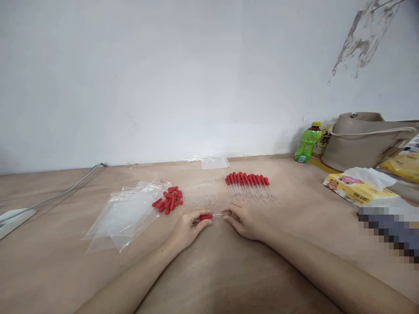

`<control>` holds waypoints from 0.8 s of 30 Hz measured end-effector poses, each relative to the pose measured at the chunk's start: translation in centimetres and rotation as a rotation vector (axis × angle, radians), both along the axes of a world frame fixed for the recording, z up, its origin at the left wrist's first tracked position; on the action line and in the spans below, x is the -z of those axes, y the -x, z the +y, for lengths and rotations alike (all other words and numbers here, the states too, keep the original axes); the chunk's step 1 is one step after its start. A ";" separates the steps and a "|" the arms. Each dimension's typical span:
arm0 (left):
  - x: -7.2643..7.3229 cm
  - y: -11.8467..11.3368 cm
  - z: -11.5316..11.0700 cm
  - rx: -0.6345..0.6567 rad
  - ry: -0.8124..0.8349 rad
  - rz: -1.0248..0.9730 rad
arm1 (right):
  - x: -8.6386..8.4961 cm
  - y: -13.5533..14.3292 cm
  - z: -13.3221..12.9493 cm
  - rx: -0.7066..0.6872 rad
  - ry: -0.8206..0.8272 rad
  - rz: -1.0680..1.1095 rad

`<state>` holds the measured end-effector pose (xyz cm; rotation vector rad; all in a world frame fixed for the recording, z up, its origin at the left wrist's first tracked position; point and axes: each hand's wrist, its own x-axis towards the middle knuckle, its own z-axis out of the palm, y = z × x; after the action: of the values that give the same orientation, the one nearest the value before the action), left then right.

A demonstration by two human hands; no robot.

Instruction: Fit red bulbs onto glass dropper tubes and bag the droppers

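Observation:
My left hand [191, 226] pinches a red rubber bulb [206, 216] near the table's front middle. My right hand [240, 219] holds the clear glass tube [217, 215], whose left end meets the bulb. Behind my left hand lies a pile of loose red bulbs [168, 200]. Bare clear tubes [199, 195] lie side by side just right of that pile. Farther right, behind my right hand, is a row of droppers [248, 185], clear tubes with red bulbs at their far ends. Overlapping clear zip bags [126, 213] are spread to the left.
A small bag [214, 163] lies by the wall. At the right stand a green bottle [307, 143], a beige handbag [356, 141] and a yellow tissue pack [358, 188], with a blurred dark object [389, 231] nearer. A grey cable [68, 189] crosses the left side.

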<state>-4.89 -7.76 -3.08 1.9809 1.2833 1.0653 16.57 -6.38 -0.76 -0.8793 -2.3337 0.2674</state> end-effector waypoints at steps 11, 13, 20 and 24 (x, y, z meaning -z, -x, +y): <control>-0.5 -0.2 -0.6 0.064 0.053 0.090 | 0.7 0.0 0.2 -0.053 0.033 0.060; -0.5 -0.2 -0.7 0.074 0.052 0.099 | 0.8 0.1 0.1 -0.052 0.025 0.063; -0.5 -0.2 -0.8 0.063 0.008 0.123 | 1.5 0.8 0.2 -0.078 0.015 0.057; -0.6 -0.1 -0.6 0.048 -0.026 0.092 | 1.4 1.0 0.2 -0.059 0.063 0.058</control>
<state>-4.80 -8.34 -2.50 2.0917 1.2687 0.9831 15.55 -6.14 -2.12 -0.8232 -2.3108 0.3879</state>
